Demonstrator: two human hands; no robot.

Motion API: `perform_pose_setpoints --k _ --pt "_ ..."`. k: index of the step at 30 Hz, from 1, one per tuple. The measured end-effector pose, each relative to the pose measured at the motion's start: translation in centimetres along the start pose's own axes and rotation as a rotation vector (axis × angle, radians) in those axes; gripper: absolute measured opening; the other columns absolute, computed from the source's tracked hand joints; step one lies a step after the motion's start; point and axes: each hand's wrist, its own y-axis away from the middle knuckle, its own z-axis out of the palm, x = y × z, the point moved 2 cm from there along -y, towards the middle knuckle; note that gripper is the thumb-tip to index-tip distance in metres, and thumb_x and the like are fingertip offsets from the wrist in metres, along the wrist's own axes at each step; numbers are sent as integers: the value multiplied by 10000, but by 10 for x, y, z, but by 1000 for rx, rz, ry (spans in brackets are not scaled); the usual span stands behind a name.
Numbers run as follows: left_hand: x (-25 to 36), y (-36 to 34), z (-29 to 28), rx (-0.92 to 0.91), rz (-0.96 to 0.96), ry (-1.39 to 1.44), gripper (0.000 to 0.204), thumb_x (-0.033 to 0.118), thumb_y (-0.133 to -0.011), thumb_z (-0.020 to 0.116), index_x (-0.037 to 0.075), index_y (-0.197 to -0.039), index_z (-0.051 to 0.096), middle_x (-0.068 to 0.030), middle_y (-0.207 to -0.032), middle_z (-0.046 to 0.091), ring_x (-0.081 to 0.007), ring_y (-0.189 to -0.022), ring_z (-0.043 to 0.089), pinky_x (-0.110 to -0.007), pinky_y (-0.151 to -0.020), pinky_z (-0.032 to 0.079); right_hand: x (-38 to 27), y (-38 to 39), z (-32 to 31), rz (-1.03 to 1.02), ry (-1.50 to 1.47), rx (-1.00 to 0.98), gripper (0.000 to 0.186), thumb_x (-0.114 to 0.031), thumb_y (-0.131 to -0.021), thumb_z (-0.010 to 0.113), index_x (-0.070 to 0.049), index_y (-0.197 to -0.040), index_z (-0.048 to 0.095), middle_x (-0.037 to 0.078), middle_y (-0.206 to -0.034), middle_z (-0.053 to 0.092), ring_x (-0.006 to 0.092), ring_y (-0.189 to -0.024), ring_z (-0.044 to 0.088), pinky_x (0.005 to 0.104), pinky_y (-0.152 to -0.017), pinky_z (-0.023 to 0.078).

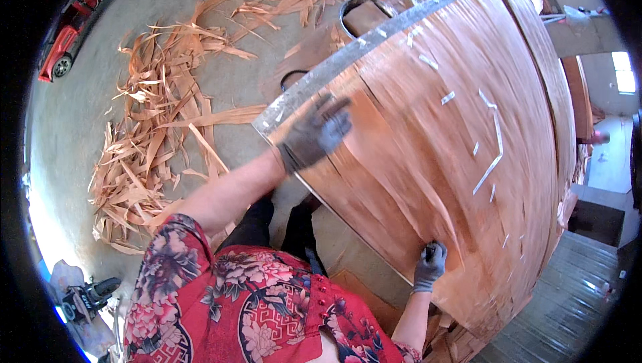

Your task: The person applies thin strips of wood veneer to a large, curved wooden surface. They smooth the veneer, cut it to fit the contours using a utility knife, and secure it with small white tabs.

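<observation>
A large sheet of reddish-brown wood veneer [414,142] lies over the wide bench in front of me, with a raised ripple running toward its near edge. My left hand [317,134], in a grey glove, is over the sheet's left end. It is blurred by motion, but its fingers look stretched out and apart. Close by is a small, brighter orange-brown patch of veneer [370,121]. My right hand [430,266], gloved too, is closed at the near edge beside the ripple. Something small and dark shows at its fingers; what they hold is hidden.
A grey metal strip [394,25] edges the bench's left end. Several white tape pieces [498,136] mark the veneer. Veneer scraps [160,129] heap on the floor at left, near a round bucket [348,22]. A red wheeled machine [63,45] stands far left; ridged grey sheeting [568,296] lies at right.
</observation>
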Motion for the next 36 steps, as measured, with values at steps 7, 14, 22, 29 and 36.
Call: perform_pose_setpoints --k 7,14,22,29,36 --pt "-23 -11 -37 131 -419 1508 272 227 -829 513 222 -1080 618 9 -1319 513 -285 -1347 311 -530 -1118 169 13 8 -5 35 -3 -12 100 -1 -750 602 -36 -844 590 124 -926 606 294 -844 588 355 -767 486" --pt "-9 1 13 214 -797 1584 185 175 -794 574 177 -944 682 -16 -1127 645 -318 -1340 323 -534 -1096 205 -22 -10 -1 -60 -14 -37 178 -19 -671 611 -90 -832 587 92 -975 618 279 -850 613 362 -686 503" --pt "-8 10 19 162 -684 1473 241 183 -791 547 206 -983 691 3 -1115 658 -330 -1357 289 -519 -1100 218 -30 -11 1 -91 -12 -38 156 -59 -696 641 -106 -837 592 82 -976 621 280 -833 618 365 -651 503" --pt "-8 11 21 142 -687 1479 264 186 -785 564 203 -1017 690 -30 -1164 623 -326 -1346 300 -510 -1101 218 -32 -14 3 -70 -9 -68 137 -88 -717 669 -115 -831 598 78 -978 621 277 -812 621 360 -628 501" --pt "-22 14 16 -9 -549 1568 324 165 -810 546 146 -1114 655 -64 -1268 556 -346 -1361 252 -528 -1096 195 -41 -27 -5 41 -190 -254 209 -181 -826 665 -49 -974 598 85 -1006 605 229 -870 605 335 -673 498"
